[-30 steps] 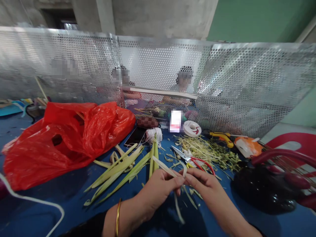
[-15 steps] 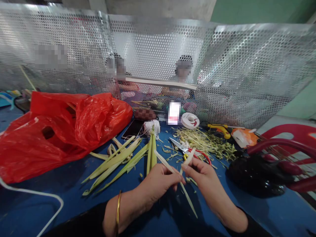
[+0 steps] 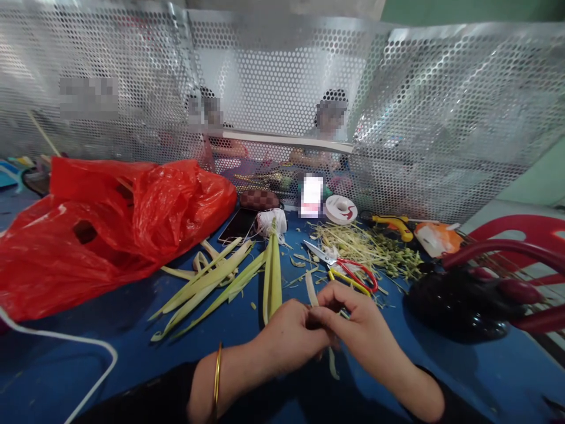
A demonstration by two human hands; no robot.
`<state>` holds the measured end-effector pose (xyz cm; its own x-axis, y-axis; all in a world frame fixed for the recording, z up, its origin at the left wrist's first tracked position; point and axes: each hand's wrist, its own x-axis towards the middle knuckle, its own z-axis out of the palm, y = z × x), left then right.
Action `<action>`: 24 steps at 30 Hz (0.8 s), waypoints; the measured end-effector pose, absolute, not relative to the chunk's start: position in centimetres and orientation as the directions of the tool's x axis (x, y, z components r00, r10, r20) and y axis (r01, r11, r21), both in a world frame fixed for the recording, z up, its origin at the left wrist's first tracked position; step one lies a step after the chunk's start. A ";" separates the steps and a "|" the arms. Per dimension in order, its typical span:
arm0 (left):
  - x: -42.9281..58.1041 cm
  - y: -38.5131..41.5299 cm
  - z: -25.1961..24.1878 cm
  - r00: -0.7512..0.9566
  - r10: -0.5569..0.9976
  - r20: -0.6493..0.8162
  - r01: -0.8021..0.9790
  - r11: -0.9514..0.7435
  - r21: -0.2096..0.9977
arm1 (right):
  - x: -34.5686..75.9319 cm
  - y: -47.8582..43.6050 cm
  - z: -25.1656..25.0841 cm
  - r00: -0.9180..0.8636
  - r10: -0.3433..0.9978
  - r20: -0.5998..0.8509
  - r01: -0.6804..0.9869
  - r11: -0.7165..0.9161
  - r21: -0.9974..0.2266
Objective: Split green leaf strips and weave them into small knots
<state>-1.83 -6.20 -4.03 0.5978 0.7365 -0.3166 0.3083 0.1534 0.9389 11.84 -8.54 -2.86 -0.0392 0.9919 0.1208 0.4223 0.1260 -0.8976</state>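
Low over the blue table, my left hand and my right hand meet with fingers closed on a pale strip of dried leaf. Its upper end sticks up between the hands and its lower end hangs beneath them. The fingertips hide the middle of the strip. Just beyond my right hand lie scissors with red and yellow handles, blades parted. Past my left hand, a tied bundle of green-yellow leaves points toward me. More long leaf strips lie to its left.
A red plastic bag covers the left side. Thread spool, dark phone, ribbon roll and plant scraps lie behind. At right stand a glossy black object and a yellow-handled tool. Perforated metal sheeting closes the back; people sit behind it.
My hands have come together; my right hand moved left and the two separate-looking ends of the strip drew in between the fingers. The view has tilted slightly.
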 end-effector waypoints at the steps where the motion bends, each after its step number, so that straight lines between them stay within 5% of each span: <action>1: -1.8 -6.2 -4.0 0.601 0.734 -0.315 0.303 0.155 0.940 | 11.9 -8.5 -2.8 -0.029 0.994 0.107 0.395 0.110 -0.912; 14: -1.6 -6.3 -4.4 0.695 0.650 -0.307 0.197 0.239 0.951 | 11.7 -8.5 -3.6 0.071 0.980 0.186 0.332 0.152 -0.931; 24: -2.7 -4.7 -2.2 0.551 0.765 -0.334 -0.004 0.403 0.915 | 15.2 -7.0 -2.2 -0.221 0.965 0.142 0.457 0.231 -0.859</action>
